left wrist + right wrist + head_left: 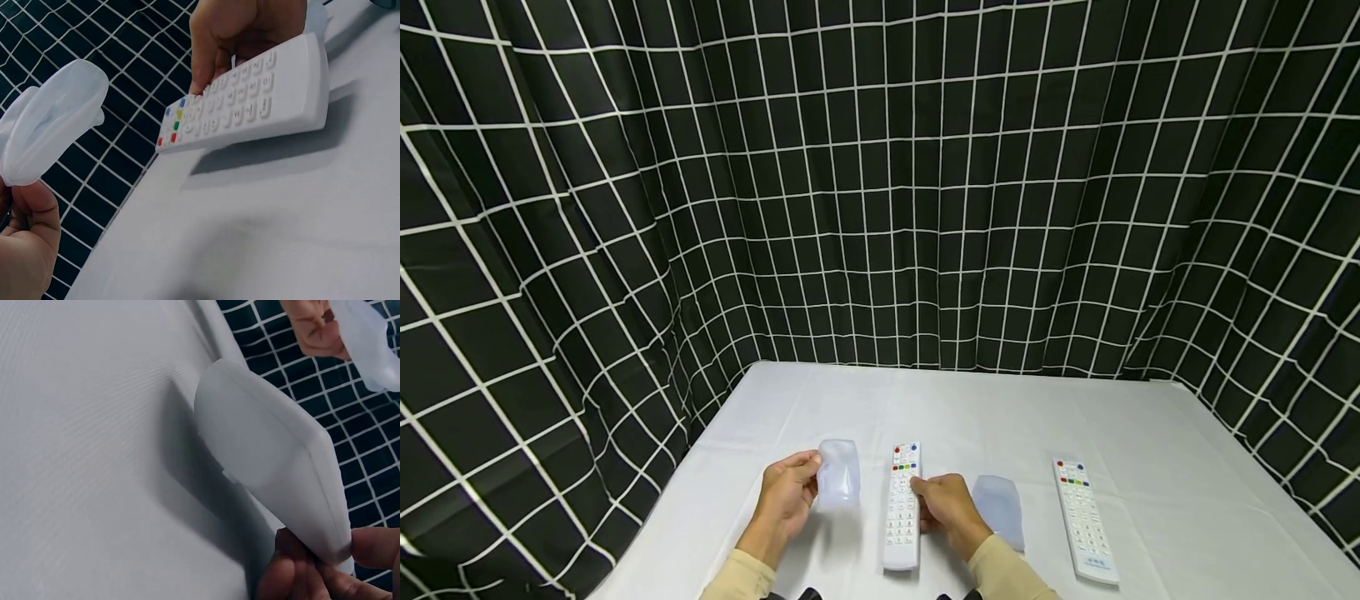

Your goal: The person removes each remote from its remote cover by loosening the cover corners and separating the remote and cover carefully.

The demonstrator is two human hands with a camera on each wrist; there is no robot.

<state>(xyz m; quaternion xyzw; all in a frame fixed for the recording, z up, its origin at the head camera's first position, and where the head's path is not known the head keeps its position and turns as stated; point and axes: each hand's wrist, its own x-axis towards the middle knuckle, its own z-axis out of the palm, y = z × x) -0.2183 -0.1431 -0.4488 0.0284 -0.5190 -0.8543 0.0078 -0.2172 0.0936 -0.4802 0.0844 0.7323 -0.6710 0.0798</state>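
My left hand [787,497] pinches the edge of a translucent silicone sleeve [838,475] and holds it up off the table; in the left wrist view the sleeve [59,119] shows an open end. A white remote control [901,521] with coloured buttons is gripped at its right side by my right hand [951,510], thumb on top and fingers beneath. Its lower end is raised over its shadow in the left wrist view, while the right wrist view shows the remote's plain back [262,437]. Sleeve and remote are apart.
A second translucent sleeve [1000,508] lies on the white-covered table [985,408], just right of my right hand. Farther right lies another white remote control [1085,521]. A black curtain with a white grid [887,208] hangs behind and along both sides.
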